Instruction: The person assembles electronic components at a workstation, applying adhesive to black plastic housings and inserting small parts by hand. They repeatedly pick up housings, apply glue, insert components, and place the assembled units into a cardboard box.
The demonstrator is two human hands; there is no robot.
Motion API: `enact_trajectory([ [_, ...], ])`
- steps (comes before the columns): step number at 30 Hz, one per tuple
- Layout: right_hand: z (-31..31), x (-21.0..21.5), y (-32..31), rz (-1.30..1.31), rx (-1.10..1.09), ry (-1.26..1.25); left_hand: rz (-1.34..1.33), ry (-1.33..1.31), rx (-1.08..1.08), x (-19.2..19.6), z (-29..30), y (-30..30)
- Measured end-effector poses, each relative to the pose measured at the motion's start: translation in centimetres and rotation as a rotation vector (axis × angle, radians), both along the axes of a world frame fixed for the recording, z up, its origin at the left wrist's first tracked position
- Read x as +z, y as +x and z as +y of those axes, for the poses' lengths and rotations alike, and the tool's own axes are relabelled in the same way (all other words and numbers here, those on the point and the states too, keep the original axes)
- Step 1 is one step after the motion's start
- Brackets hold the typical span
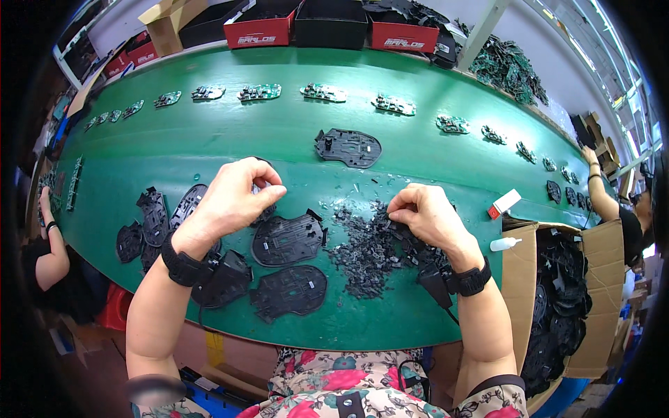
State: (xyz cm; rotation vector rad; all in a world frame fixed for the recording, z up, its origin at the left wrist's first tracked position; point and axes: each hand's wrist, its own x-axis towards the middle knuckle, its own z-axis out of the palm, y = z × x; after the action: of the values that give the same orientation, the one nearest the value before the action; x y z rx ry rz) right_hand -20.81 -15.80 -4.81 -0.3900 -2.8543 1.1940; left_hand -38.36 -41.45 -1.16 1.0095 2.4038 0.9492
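My left hand (240, 195) is closed, thumb against curled fingers, above a group of black plastic mouse base shells; anything in its grip is hidden. Just below and right of it lie a shell (287, 240) and another shell (289, 290), with more to its left, such as this shell (153, 216). My right hand (425, 214) pinches thumb and fingers together over the right side of a heap of small black plastic parts (366, 261). What it pinches is too small or covered to make out. Farther off, a single mouse base shell (348, 148) lies on the green surface.
A row of circuit boards (323, 93) crosses the green bench (265, 132). At right are a white bottle (504, 244), a small red-and-white box (504, 203) and a carton (603, 292) of black shells. Red and black boxes (261, 31) line the back. Co-workers sit at both sides.
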Motion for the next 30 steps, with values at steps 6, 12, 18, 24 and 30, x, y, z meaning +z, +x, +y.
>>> enact_trajectory([
  [6,0.1,-0.3,-0.5,0.044,0.017,0.113,0.122,0.007,-0.168,-1.3,0.9,1.4],
  [12,0.2,0.8,0.6,0.035,-0.213,0.075,0.236,0.020,-0.329,-2.9,2.0,2.6],
  [18,-1.4,0.0,0.1,-0.103,-0.191,0.123,0.202,-0.034,-0.391,-3.4,2.6,3.1],
  [24,-1.5,-0.5,0.0,-0.022,-0.140,0.235,0.201,-0.033,-0.361,-3.6,2.7,2.8],
  [30,0.1,1.3,-2.4,0.135,-0.188,0.271,0.221,0.009,-0.270,-3.8,2.3,2.6],
])
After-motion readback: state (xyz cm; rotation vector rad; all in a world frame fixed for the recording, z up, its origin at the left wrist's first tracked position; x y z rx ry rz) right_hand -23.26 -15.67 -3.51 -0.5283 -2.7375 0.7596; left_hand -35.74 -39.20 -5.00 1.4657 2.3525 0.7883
